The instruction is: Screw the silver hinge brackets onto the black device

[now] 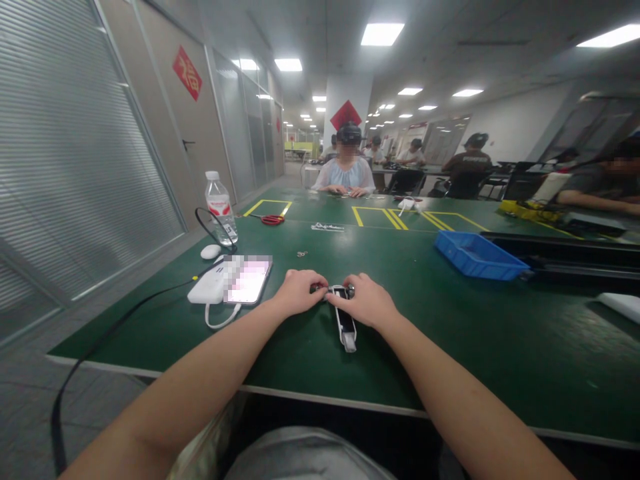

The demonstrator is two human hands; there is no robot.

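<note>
A slim, long device with a white frame and dark middle [346, 325] lies on the green table, its pale blunt end towards me. My right hand [367, 301] is closed at its far end, thumb across it, with a small dark rounded part showing at the fingertips. Just left of it, my left hand [301, 291] pinches something small, dark and shiny, mostly hidden by the fingers. The fingertips of both hands nearly meet. Beyond them lie a few tiny metal pieces [302, 254] and a strip of small silvery parts [327, 227].
To the left are a phone [257, 283], a white power bank [207, 288] with a cable, a white rounded object [211, 252] and a water bottle [220, 207]. Red-handled scissors [273, 219] lie farther back. A blue tray [477, 257] stands right. A person [345, 175] sits opposite.
</note>
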